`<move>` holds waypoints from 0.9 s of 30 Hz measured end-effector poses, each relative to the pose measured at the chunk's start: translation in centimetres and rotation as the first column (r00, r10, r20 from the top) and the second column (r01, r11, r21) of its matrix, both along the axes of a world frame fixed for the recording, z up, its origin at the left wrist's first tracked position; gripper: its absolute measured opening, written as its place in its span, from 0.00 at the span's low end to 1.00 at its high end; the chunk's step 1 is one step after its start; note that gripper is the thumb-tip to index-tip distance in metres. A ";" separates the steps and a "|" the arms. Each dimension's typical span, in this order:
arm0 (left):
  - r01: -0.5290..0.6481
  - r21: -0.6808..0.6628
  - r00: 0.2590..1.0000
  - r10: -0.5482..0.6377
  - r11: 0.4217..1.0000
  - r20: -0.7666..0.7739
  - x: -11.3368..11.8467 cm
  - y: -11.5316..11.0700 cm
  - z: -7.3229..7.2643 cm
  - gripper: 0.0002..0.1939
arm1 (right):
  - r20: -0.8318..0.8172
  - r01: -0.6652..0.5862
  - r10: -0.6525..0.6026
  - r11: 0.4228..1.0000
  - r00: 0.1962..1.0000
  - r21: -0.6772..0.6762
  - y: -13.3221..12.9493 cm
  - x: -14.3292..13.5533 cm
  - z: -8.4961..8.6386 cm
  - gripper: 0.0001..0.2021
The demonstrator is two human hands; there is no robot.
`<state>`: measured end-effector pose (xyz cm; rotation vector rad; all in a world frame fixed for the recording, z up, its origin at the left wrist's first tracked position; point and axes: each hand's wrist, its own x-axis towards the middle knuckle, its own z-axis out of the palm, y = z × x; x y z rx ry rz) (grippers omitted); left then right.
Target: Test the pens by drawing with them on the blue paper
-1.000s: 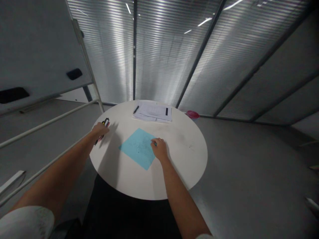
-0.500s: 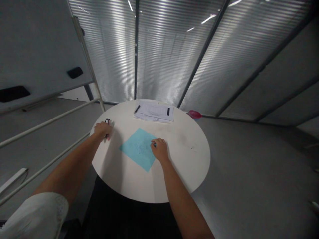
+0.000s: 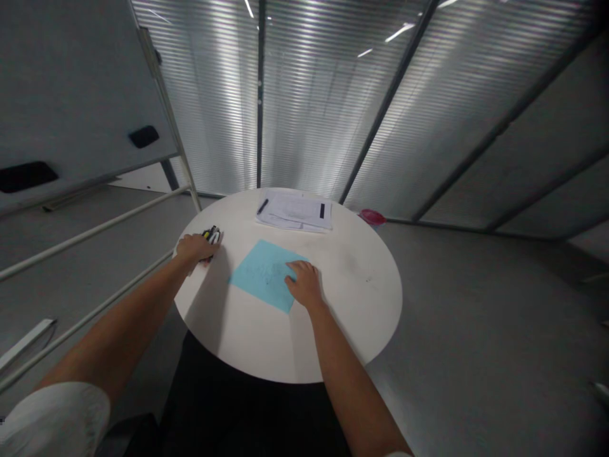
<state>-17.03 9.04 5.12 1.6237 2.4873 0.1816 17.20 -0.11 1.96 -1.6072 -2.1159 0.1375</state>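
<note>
At the table's left side, my left hand [image 3: 193,246] is closed round a bunch of slim pen-like things [image 3: 212,235] in black, white and yellow. Their ends stick out past my fingers, and the rest is hidden under the hand. A light blue square sheet [image 3: 261,274] lies flat in the middle of the white round table [image 3: 257,346], with faint marks on it. My right hand [image 3: 305,282] rests on the sheet's right part, thumb and forefinger apart, and covers its right corner.
A stack of white papers [image 3: 295,212] with a dark pen [image 3: 262,206] on it lies at the table's far edge. Behind stands a ribbed translucent wall [image 3: 304,127]. A white-framed board [image 3: 85,95] is on the left. A pink basin [image 3: 372,217] sits beyond the table.
The blue sheet has turned slightly, its near corner shifting up and right. My right hand's fingers have spread. More of the pen-like bunch shows beside my left hand.
</note>
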 end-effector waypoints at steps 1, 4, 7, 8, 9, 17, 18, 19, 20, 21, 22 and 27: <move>-0.019 -0.017 1.000 0.018 1.000 -0.018 0.0 -0.2 0.0 0.48 | -0.005 0.005 -0.005 1.000 1.000 0.010 0.0 0.0 0.0 0.17; -0.075 -0.040 0.997 0.073 0.996 -0.033 0.1 -0.9 0.1 0.51 | -0.012 0.046 -0.045 0.999 0.999 0.020 -0.1 0.0 0.0 0.15; -0.091 -0.036 0.996 0.092 0.995 0.002 0.2 -1.8 0.4 0.57 | 0.026 0.045 -0.045 0.999 0.999 0.003 -0.3 -0.1 0.1 0.13; -0.093 -0.031 0.996 0.093 0.995 0.014 0.2 -2.1 0.4 0.58 | 0.048 0.034 -0.034 0.999 0.998 -0.005 -0.4 -0.2 0.2 0.12; -0.095 -0.017 0.995 0.095 0.995 0.026 0.2 -2.5 0.4 0.60 | 0.071 0.024 -0.023 1.000 0.997 -0.011 -0.5 -0.3 0.3 0.13; 0.025 0.148 1.000 -0.027 0.989 0.014 2.1 -4.8 -0.4 0.46 | 0.195 -0.007 0.013 0.999 0.981 -0.034 -0.1 -1.6 0.9 0.19; 0.029 0.141 0.999 -0.032 0.990 0.017 2.5 -4.9 -0.5 0.45 | 0.206 -0.008 0.017 0.999 0.978 -0.044 0.3 -1.8 0.9 0.20; 0.031 0.135 0.999 -0.034 0.990 0.021 3.0 -5.0 -0.6 0.45 | 0.217 -0.009 0.021 0.998 0.976 -0.057 0.7 -2.1 1.0 0.20; 0.035 0.132 0.999 -0.038 0.991 0.025 3.4 -5.1 -0.7 0.45 | 0.229 -0.022 0.038 0.997 0.973 -0.072 1.2 -2.3 1.1 0.21; 0.032 0.143 0.999 -0.035 0.989 0.023 3.7 -5.2 -0.8 0.44 | 0.236 -0.018 0.038 0.996 0.971 -0.087 1.8 -2.6 1.1 0.21; 0.020 0.166 1.000 -0.024 0.986 0.019 4.1 -5.2 -0.9 0.43 | 0.239 -0.003 0.027 0.995 0.971 -0.100 2.4 -3.0 1.2 0.21; -0.033 0.220 0.999 0.030 0.975 0.021 4.7 -5.3 -1.6 0.38 | 0.259 0.024 0.019 0.986 0.966 -0.164 4.7 -5.2 1.0 0.23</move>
